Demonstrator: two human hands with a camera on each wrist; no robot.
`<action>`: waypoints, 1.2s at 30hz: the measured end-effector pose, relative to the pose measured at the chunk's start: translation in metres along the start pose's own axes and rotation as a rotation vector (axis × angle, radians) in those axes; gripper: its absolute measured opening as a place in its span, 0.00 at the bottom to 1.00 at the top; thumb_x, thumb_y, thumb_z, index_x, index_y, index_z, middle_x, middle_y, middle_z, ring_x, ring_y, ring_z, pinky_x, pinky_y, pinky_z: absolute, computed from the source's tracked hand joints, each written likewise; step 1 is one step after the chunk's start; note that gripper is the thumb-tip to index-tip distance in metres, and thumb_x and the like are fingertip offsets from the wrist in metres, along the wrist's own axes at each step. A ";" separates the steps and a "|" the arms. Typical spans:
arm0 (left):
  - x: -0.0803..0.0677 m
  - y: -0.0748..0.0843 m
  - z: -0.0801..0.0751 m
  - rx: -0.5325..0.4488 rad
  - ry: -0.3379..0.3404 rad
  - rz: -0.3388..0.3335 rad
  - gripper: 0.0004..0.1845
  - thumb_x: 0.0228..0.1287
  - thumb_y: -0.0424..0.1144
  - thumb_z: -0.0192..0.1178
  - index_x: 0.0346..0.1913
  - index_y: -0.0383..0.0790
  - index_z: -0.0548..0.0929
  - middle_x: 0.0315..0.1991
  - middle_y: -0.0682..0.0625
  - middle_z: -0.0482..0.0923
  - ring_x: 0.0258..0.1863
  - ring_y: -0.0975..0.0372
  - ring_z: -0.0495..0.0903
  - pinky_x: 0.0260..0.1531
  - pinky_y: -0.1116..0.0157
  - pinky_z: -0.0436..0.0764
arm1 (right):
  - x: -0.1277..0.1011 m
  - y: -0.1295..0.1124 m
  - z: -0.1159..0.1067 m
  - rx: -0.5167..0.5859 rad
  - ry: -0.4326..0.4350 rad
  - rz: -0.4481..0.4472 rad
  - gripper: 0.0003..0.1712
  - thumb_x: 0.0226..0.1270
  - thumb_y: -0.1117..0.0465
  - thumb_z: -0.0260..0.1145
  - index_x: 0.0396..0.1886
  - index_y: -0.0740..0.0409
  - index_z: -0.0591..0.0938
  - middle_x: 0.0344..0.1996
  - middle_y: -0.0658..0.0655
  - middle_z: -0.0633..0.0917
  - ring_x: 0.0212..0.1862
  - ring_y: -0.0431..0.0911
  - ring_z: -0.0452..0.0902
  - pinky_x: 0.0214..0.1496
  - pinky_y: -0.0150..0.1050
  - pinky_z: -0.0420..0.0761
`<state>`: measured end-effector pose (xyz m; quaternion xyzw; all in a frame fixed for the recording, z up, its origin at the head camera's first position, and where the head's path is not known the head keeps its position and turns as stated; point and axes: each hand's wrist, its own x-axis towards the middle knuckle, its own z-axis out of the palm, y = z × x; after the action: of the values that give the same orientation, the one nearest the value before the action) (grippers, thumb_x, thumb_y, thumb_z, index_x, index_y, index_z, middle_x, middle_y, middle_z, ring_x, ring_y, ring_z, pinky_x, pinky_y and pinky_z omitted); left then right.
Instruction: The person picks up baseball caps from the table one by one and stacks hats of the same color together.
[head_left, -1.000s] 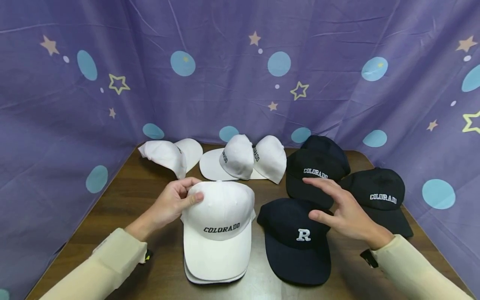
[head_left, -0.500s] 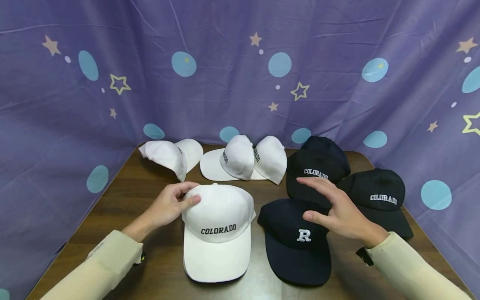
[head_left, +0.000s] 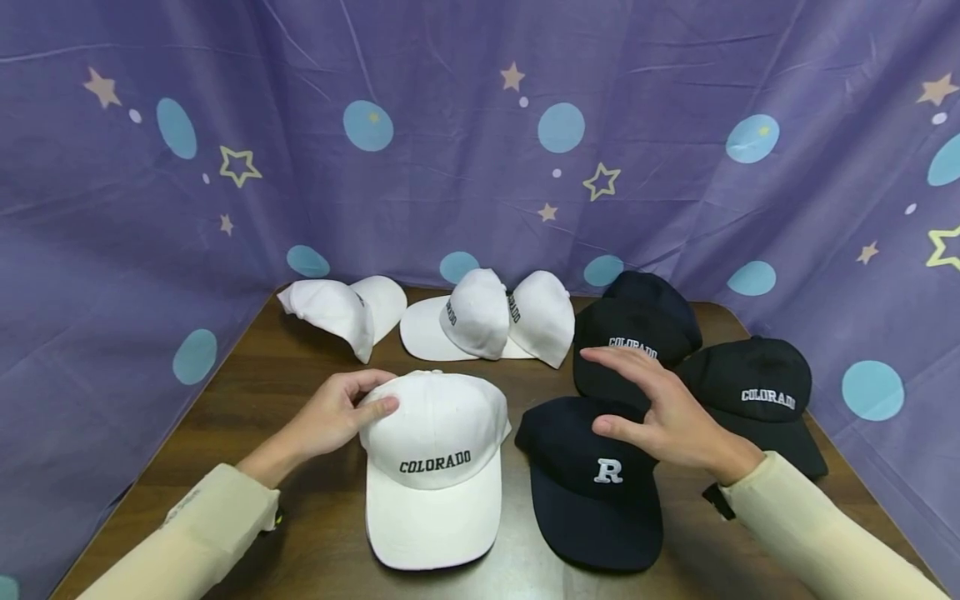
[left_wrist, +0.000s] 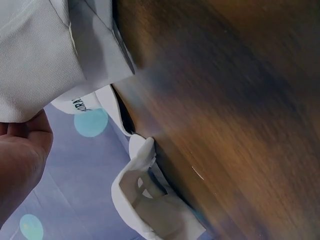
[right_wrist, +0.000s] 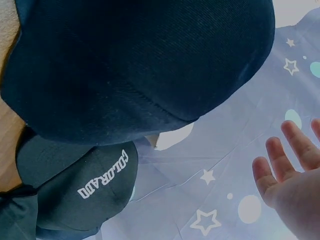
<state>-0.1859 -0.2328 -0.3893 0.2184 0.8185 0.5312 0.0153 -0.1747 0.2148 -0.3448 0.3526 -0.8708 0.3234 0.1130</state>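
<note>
Head view shows my left hand [head_left: 335, 414] gripping the back left side of the crown of the white COLORADO cap [head_left: 433, 467], thumb and fingers curled onto the fabric. That cap sits near me, left of centre on the wooden table [head_left: 247, 417], brim pointing toward me; I judge it is the top of a white stack, though from here I cannot tell how many lie under it. My right hand [head_left: 663, 412] hovers spread wide, fingers straight, holding nothing, above the navy R cap [head_left: 592, 487], which lies just right of the white one, and it reaches toward the black COLORADO cap [head_left: 633, 337] farther back. The right wrist view confirms the bare, flat palm [right_wrist: 295, 185] with the dark crown beneath it.

As for progress, I judge the sorting by colour about half done. Whites gather on the left, darks on the right. Loose white caps remain at the far side: one tipped-over cap at far left [head_left: 341, 312] and a pair of white caps [head_left: 502, 317] at far centre, lying on their sides. On the right, another black COLORADO cap [head_left: 757, 387] sits at the far right, with one more dark cap [head_left: 648, 287] behind the middle one. Those whites and the scattered darks are yet to be stacked.
</note>
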 end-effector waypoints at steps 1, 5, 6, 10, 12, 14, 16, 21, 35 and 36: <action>-0.001 0.000 0.000 0.003 -0.002 -0.004 0.16 0.70 0.33 0.65 0.56 0.28 0.83 0.48 0.41 0.86 0.41 0.64 0.82 0.39 0.69 0.83 | 0.001 0.000 0.001 0.001 -0.003 -0.001 0.48 0.54 0.57 0.82 0.76 0.45 0.71 0.71 0.45 0.72 0.74 0.45 0.63 0.74 0.45 0.64; -0.003 0.000 -0.001 0.021 -0.004 -0.009 0.16 0.70 0.34 0.66 0.56 0.28 0.83 0.48 0.41 0.86 0.42 0.64 0.82 0.40 0.69 0.83 | 0.004 0.002 0.004 -0.004 -0.009 -0.017 0.48 0.55 0.56 0.82 0.76 0.46 0.71 0.71 0.46 0.72 0.74 0.46 0.63 0.72 0.54 0.66; -0.003 0.000 -0.002 0.033 -0.002 -0.007 0.16 0.70 0.34 0.66 0.56 0.29 0.84 0.48 0.41 0.86 0.41 0.64 0.82 0.40 0.69 0.83 | 0.005 0.002 0.004 -0.005 -0.007 -0.025 0.48 0.55 0.56 0.82 0.76 0.47 0.71 0.71 0.46 0.73 0.74 0.47 0.64 0.71 0.56 0.67; -0.003 0.000 -0.003 0.099 0.025 0.003 0.16 0.68 0.36 0.69 0.55 0.33 0.85 0.49 0.43 0.86 0.40 0.64 0.82 0.36 0.67 0.84 | 0.006 0.004 0.006 -0.009 0.001 -0.043 0.47 0.56 0.54 0.81 0.75 0.48 0.72 0.70 0.48 0.74 0.73 0.48 0.65 0.70 0.59 0.67; -0.003 0.000 -0.003 0.153 0.050 0.021 0.16 0.67 0.38 0.70 0.54 0.35 0.86 0.48 0.46 0.86 0.39 0.64 0.81 0.34 0.67 0.84 | 0.007 0.005 0.006 -0.010 0.007 -0.052 0.46 0.57 0.54 0.81 0.75 0.50 0.72 0.70 0.49 0.75 0.73 0.50 0.65 0.69 0.61 0.67; -0.004 0.000 -0.004 0.196 0.067 0.044 0.15 0.66 0.38 0.71 0.53 0.37 0.87 0.47 0.48 0.85 0.38 0.64 0.80 0.32 0.67 0.82 | 0.007 0.005 0.007 -0.008 0.010 -0.054 0.46 0.57 0.54 0.81 0.75 0.51 0.72 0.70 0.49 0.75 0.72 0.50 0.65 0.69 0.61 0.67; -0.004 0.000 -0.004 0.233 0.082 0.067 0.14 0.66 0.38 0.71 0.52 0.38 0.87 0.45 0.49 0.85 0.39 0.63 0.78 0.32 0.67 0.80 | 0.007 0.006 0.007 -0.004 0.012 -0.053 0.45 0.57 0.54 0.81 0.75 0.49 0.72 0.70 0.49 0.74 0.73 0.50 0.65 0.69 0.62 0.67; -0.003 0.001 -0.004 0.244 0.096 0.088 0.13 0.66 0.37 0.70 0.52 0.37 0.87 0.42 0.51 0.83 0.38 0.63 0.78 0.34 0.67 0.80 | 0.006 0.007 0.008 0.000 0.008 -0.043 0.46 0.57 0.54 0.81 0.75 0.44 0.72 0.70 0.49 0.74 0.73 0.50 0.65 0.69 0.62 0.67; 0.014 -0.011 -0.009 0.317 0.464 -0.098 0.13 0.73 0.45 0.64 0.44 0.37 0.88 0.37 0.46 0.85 0.36 0.60 0.77 0.36 0.72 0.74 | 0.004 0.009 0.009 -0.003 0.012 -0.046 0.45 0.57 0.54 0.81 0.75 0.48 0.72 0.70 0.50 0.74 0.72 0.50 0.66 0.68 0.60 0.69; 0.016 -0.013 -0.011 0.320 0.493 -0.123 0.13 0.73 0.45 0.64 0.44 0.36 0.87 0.37 0.45 0.85 0.36 0.59 0.77 0.37 0.72 0.73 | 0.004 0.010 0.009 -0.005 0.012 -0.044 0.45 0.57 0.54 0.81 0.74 0.48 0.72 0.70 0.50 0.74 0.72 0.50 0.66 0.68 0.59 0.69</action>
<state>-0.2081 -0.2403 -0.3931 0.0325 0.8825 0.4306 -0.1865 -0.1836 0.2122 -0.3550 0.3694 -0.8629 0.3211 0.1262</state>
